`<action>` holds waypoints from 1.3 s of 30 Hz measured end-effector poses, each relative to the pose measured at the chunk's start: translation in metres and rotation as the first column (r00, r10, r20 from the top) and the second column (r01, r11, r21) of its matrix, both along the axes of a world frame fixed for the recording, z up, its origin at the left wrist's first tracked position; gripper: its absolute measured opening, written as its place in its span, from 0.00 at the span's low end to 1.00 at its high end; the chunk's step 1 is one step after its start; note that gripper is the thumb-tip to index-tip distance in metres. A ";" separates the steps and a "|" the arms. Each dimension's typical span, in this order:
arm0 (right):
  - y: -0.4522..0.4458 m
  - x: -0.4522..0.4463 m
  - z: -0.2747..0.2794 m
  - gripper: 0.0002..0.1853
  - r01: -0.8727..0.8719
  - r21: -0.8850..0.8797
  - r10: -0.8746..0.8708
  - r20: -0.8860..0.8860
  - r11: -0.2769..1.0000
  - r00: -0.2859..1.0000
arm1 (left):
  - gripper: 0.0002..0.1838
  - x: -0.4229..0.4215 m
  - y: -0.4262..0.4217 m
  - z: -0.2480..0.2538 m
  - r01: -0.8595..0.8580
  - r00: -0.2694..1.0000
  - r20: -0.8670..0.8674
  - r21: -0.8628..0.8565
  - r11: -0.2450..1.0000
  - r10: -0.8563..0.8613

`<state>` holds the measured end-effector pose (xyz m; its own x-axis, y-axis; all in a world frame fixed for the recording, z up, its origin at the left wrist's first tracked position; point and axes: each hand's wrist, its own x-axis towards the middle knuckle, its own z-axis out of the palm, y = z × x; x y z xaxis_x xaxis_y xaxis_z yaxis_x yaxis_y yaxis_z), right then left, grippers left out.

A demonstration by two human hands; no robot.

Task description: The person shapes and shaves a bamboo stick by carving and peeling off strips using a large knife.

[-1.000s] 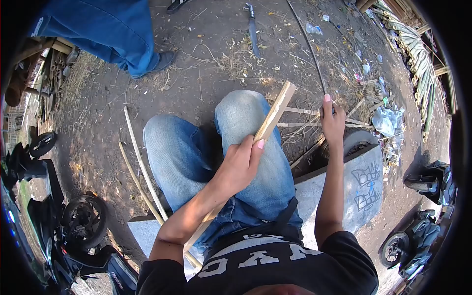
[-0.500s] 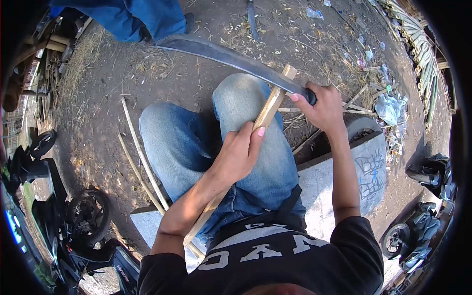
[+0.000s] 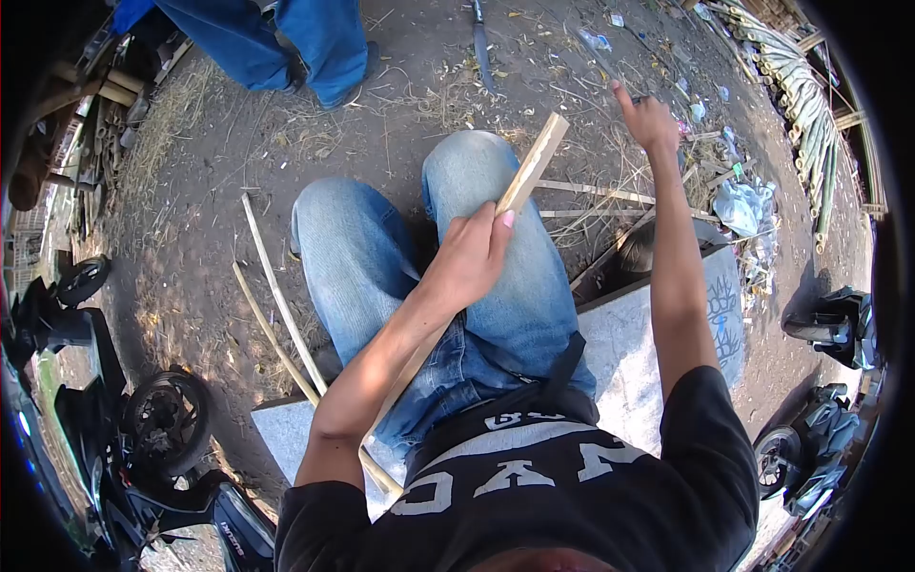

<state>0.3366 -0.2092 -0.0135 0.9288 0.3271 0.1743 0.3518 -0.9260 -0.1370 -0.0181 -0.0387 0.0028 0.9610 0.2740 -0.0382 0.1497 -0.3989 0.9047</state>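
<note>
Head view finds the left hand (image 3: 469,250) wrapped firmly around a bamboo strip (image 3: 536,162), which slants across the person's right thigh, its squared end standing out past the knee. Farther forward, the right hand (image 3: 650,124) is curled with its thumb extended, apparently around the handle of a blade (image 3: 600,63), seen nearly edge-on and blurred, clear of the strip. Beyond the knees, a knife (image 3: 480,48) lies on the dirt near another person's blue trousers (image 3: 324,43).
</note>
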 end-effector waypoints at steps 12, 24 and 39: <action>-0.021 -0.135 0.046 0.39 -0.218 0.507 0.266 -0.024 0.834 0.964 | 0.19 -0.002 0.003 0.011 -0.017 1.000 -0.001 -0.151 0.988 0.017; 0.019 -0.128 0.046 0.33 -0.552 0.047 0.552 0.008 0.833 0.834 | 0.16 0.008 0.008 -0.004 0.007 0.999 0.051 -0.068 0.998 -0.003; -0.073 -0.083 -0.043 0.39 0.444 0.555 -0.030 -0.601 0.704 0.799 | 0.26 0.001 0.025 0.020 -0.004 0.969 -0.227 -0.408 0.913 -0.097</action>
<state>0.2532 -0.2823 -0.0569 0.9579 0.0783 -0.2761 -0.1854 -0.5654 -0.8037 -0.0174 -0.0136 0.0227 0.9207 0.1418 -0.3635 0.3698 -0.0196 0.9289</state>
